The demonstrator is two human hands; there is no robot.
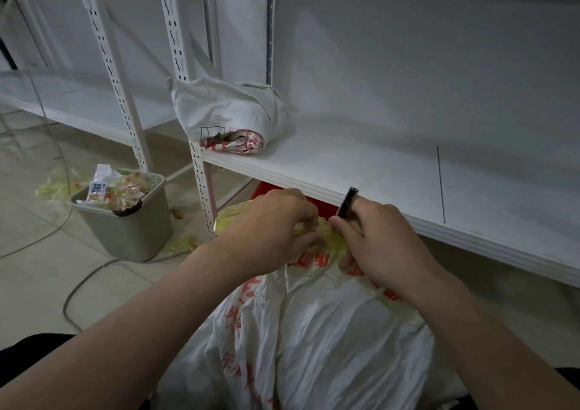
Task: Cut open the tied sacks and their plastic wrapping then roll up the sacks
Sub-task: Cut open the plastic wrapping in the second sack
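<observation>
- Pale tiled floor [37, 271], far left: a grey cable [72, 290] curved across it.
- Plastic scraps [53, 187], yellowish, lay loose on the tiles behind the bin.
- Bin [131, 230], grey, square, stood upright on the floor and was filled to the rim with crumpled wrappers and clear plastic.
- Shelving upright [175, 33], white perforated metal, rose behind the bin at the corner of the shelf.
- Rolled sack [226, 111], off-white with red print at its open end, lay on its side on the left end of the shelf, beside the upright.
- Red object [266, 190], partly hidden under the shelf edge; what it was could not be told.
- Left hand [270, 221], fingers curled tight, pinched a bunch of the plastic wrapping.
- Plastic wrapping [332, 237], yellowish and crinkled, was gathered between the two hands at the top of the sack.
- Sack [329, 331], white with red characters, lay bunched at the bottom centre, below both forearms and in front of the shelf.
- Cutter [346, 201], dark and narrow, stood up out of the right hand with its upper end against the shelf edge; its blade was hidden.
- Right hand [386, 240], fingers clenched round the cutter, thumb against the wrapping.
- Shelf [392, 171], a white board with a thin dark seam, ran to the right edge.
</observation>
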